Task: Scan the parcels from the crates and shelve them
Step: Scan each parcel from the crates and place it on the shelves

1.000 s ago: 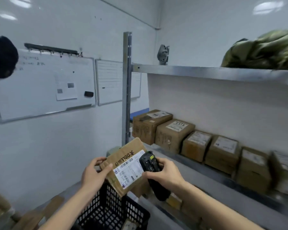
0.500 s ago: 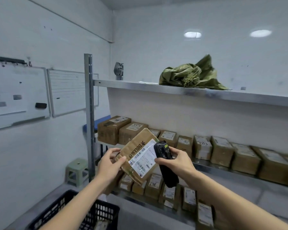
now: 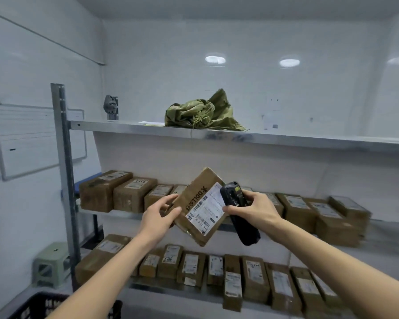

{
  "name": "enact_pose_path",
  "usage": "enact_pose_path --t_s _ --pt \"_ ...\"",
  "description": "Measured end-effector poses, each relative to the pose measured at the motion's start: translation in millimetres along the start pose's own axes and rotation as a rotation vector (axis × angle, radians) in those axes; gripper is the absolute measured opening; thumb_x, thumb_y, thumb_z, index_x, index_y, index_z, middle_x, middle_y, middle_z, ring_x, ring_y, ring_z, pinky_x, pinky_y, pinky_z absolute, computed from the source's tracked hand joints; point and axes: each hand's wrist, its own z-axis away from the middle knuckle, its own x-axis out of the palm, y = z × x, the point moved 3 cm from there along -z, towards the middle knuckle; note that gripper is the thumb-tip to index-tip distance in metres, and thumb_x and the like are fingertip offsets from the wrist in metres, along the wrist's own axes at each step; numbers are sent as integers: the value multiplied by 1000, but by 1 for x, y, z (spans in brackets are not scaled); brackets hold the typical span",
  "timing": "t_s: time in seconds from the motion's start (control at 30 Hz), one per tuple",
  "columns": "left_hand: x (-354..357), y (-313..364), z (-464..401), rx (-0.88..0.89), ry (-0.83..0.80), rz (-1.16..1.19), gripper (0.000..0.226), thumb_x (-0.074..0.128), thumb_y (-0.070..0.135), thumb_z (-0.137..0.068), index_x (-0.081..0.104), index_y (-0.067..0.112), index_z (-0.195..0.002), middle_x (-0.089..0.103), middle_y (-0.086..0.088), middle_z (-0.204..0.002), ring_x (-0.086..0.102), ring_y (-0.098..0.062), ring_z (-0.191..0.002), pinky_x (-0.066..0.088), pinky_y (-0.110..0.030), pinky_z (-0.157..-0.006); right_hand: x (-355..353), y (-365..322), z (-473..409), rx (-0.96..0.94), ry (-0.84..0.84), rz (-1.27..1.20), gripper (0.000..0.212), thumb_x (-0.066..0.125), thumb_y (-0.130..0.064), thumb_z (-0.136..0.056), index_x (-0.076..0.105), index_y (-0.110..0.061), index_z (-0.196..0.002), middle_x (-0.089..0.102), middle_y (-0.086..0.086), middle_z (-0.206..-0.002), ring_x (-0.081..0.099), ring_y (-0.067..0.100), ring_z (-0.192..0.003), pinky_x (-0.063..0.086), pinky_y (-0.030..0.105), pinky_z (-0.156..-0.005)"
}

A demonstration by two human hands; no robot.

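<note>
Parcel held up for scanning in front of the metal shelf [image 3: 217, 134].

The left hand [image 3: 158, 217] grips the tilted brown parcel [image 3: 199, 207] by its left edge, its fingers [image 3: 165, 201] curled round the cardboard, white label facing the camera. The right hand [image 3: 255, 209] holds the black scanner [image 3: 237, 212], fingers wrapped round its body, its top end against the parcel's label. Both are in front of the shelf's middle tier, where a row of brown boxes [image 3: 309, 209] sits; more boxes line the tier below. A green sack [image 3: 200, 111] lies on the top tier. A black crate [image 3: 39, 306] shows low and left of the shelf.
</note>
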Motion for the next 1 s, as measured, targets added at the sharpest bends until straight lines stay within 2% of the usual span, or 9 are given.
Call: enact_pose_path --t_s 0.1,0.23,0.33,0.47,0.57,0.7,0.83,1.0 --pt "29 17 -6 20 -4 -27 33 73 37 -89 68 46 -121 72 8 -94 68 -9 -95 58 -33 -88 -33 9 1 -3 24 161 41 91 -43 -67 75 -34 -103 77 -14 -87 73 5 -79 63 30 -77" --pt "65 41 -12 50 2 -53 33 73 34 -90 70 39 -123 73 10 -92 66 -6 -92 50 -17 -79 -65 24 1 -27 -2 479 55 79 -66 -53 73 -32 -96 75 -12 -84 70 6 -78 62 34 -73" --pt "88 57 -16 54 5 -57 31 71 32 -92 70 37 -122 71 11 -93 62 -1 -91 40 -10 -70 -84 29 1 -32 -57 754 49 83 -56 -63 70 -27 -101 70 -9 -90 66 13 -81 51 27 -63" --pt "112 72 -21 62 -7 -67 29 72 30 -91 71 37 -119 70 7 -86 62 -1 -84 41 -11 -68 -106 32 4 10 -86 922 50 86 -54 -61 63 -25 -96 62 -5 -90 60 20 -85 38 27 -58" --pt "127 77 -24 54 -15 -73 28 73 31 -90 71 39 -117 70 5 -86 63 -4 -84 43 -14 -68 -119 39 6 28 -98 984 54 87 -54 -61 60 -25 -96 62 -3 -93 59 22 -86 42 30 -63" --pt "139 78 -24 43 -23 -40 28 72 32 -90 71 41 -116 71 4 -88 66 -12 -89 48 -25 -76 -132 49 9 56 -91 1029 56 88 -55 -58 66 -23 -100 67 -2 -95 61 22 -84 49 32 -67" --pt "145 81 -24 49 -30 -42 28 72 33 -90 70 41 -117 70 3 -90 64 -10 -91 47 -27 -78 -140 52 12 63 -85 1032 55 87 -55 -60 66 -23 -98 66 -2 -96 63 21 -85 57 35 -73" --pt "147 82 -21 42 -39 -33 28 71 32 -91 70 40 -118 70 2 -90 64 -10 -90 44 -21 -71 -142 53 13 52 -78 1021 58 86 -59 -58 66 -24 -100 66 -3 -96 64 20 -86 61 38 -76"
